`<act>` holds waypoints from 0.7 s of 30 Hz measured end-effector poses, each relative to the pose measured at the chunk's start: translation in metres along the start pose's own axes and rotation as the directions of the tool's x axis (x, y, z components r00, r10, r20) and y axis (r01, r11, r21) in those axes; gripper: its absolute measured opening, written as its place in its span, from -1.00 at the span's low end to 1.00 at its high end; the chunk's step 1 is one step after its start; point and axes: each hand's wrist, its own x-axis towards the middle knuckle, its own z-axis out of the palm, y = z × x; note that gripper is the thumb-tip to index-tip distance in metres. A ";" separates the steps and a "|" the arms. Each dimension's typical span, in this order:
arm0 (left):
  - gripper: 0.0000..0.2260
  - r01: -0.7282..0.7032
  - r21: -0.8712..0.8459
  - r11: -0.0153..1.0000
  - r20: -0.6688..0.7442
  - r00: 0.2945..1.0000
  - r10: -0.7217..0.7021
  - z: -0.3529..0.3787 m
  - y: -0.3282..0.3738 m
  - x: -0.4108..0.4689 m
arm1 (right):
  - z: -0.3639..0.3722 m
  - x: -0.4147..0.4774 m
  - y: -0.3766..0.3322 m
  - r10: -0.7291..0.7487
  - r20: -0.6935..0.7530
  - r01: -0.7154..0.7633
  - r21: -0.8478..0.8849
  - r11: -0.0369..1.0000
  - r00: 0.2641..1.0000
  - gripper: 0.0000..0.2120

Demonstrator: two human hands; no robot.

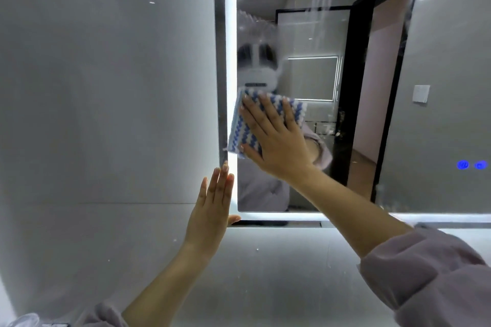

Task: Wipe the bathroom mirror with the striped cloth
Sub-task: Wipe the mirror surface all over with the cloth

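Observation:
The bathroom mirror (398, 82) fills the right half of the view, with a lit strip along its left and bottom edges. White smears streak its upper glass. My right hand (276, 138) lies flat with spread fingers on the blue-and-white striped cloth (243, 130), pressing it against the glass near the mirror's left edge. My left hand (212, 210) rests flat and open at the mirror's lower left corner, fingers pointing up, thumb at the bottom edge, holding nothing.
A grey tiled wall (106, 114) runs left of and below the mirror. Two blue touch buttons (471, 164) glow at the mirror's lower right. The mirror reflects a dark door frame and a wall switch.

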 end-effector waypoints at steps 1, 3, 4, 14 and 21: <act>-0.02 -0.003 0.017 1.000 0.003 1.000 0.003 0.000 0.000 0.000 | 0.004 -0.016 -0.003 -0.005 0.006 0.005 0.007 1.000 1.000 -0.34; -0.05 -0.005 0.055 0.998 0.001 1.000 0.005 -0.001 0.000 0.000 | 0.011 -0.049 -0.008 -0.017 -0.002 0.017 0.013 1.000 1.000 -0.35; -0.06 -0.007 0.062 0.998 -0.003 1.000 0.007 -0.001 0.000 0.000 | 0.015 -0.064 -0.011 -0.023 -0.006 0.023 0.007 1.000 1.000 -0.35; -0.03 -0.008 0.123 0.992 0.022 1.000 0.005 -0.002 0.001 -0.002 | 0.043 -0.168 -0.041 -0.013 0.090 0.016 -0.035 0.999 0.996 -0.39; 0.02 -0.017 0.103 0.995 0.012 1.000 0.016 -0.007 0.001 -0.001 | 0.047 -0.169 -0.035 -0.074 0.021 0.076 -0.067 0.995 0.997 -0.38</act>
